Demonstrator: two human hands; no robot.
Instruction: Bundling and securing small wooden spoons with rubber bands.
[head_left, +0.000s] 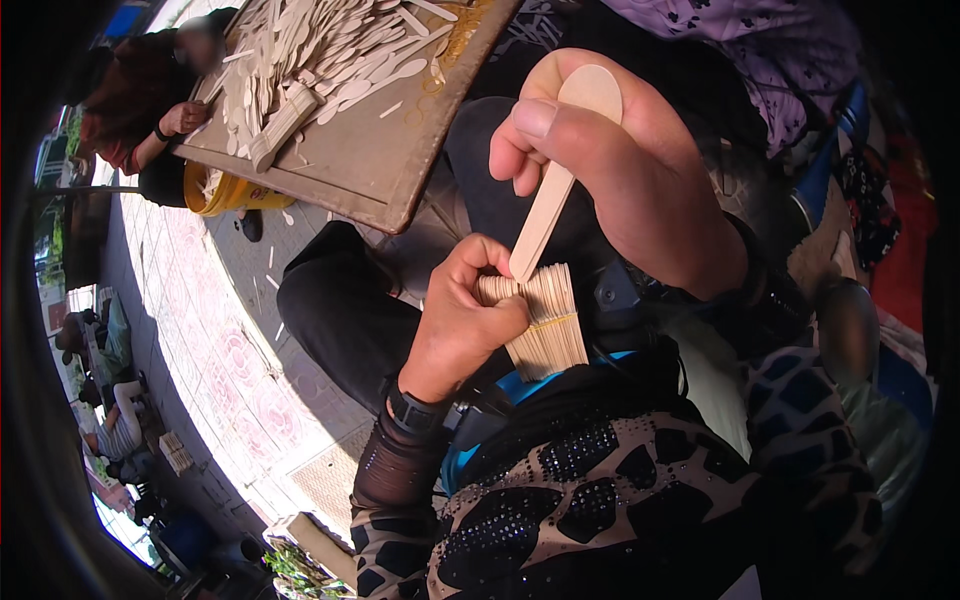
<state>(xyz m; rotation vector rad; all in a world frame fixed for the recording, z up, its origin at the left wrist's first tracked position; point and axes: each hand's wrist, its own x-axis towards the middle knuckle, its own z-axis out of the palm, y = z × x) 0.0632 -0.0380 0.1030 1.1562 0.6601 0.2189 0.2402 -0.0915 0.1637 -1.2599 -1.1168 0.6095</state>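
A flat wooden spoon [546, 212] is pinched between the thumb and fingers of my right hand [645, 170], its round bowl up by the thumb. The tip of its handle reaches down to a bundle of wooden spoons [550, 345]. A line along the handle hints at a second spoon behind it, but I cannot tell. My left hand [455, 325] is closed around the left side of the bundle, its thumb and forefinger at the upper end near the handle tip. A yellow rubber band [553, 323] runs across the bundle, which sits over my lap.
Ahead to the left, a brown board table [375, 150] bears a heap of loose wooden spoons [300, 60], a bundle [284, 128] and several rubber bands [425, 103]. A co-worker's hand [184, 118] rests by its left edge, above a yellow bucket [240, 196]. Spoons lie scattered on the paving.
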